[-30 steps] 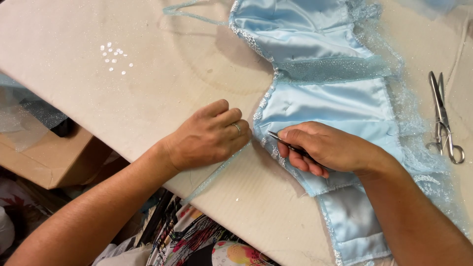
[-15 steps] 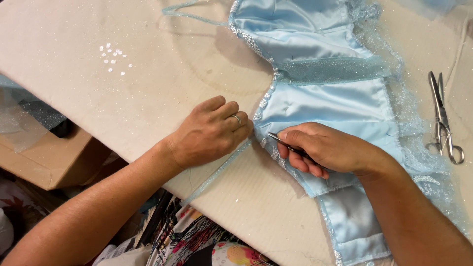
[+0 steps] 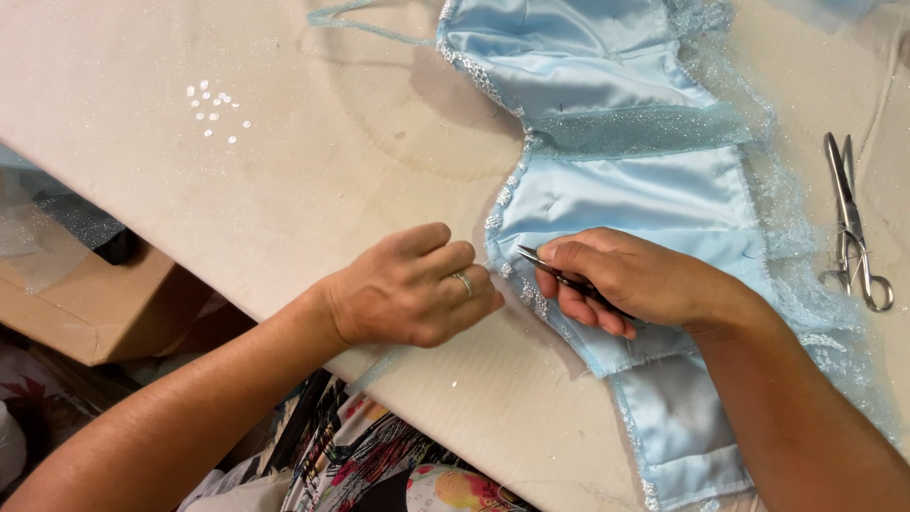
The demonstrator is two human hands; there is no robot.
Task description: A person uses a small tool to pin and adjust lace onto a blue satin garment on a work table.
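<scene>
The pale blue satin bodice [image 3: 626, 190] lies flat on the beige surface [image 3: 313, 180], its sparkly trimmed edge [image 3: 498, 204] turned toward the hands. The right hand [image 3: 645, 280] grips slim dark tweezers [image 3: 569, 280], fingers clenched round them, tip at the trim. The left hand [image 3: 412, 289] pinches the edge just beside. White sequins [image 3: 216, 106] wait loose, well apart; the trim work looks partway done, with scissors [image 3: 853, 228] lying unused.

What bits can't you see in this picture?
- Head view: the tool's back end, hidden inside the right hand.
- The left hand's fingertips, curled under, so their hold is unclear.
- The blue garment's top and bottom, cut off by the picture's edges.
</scene>
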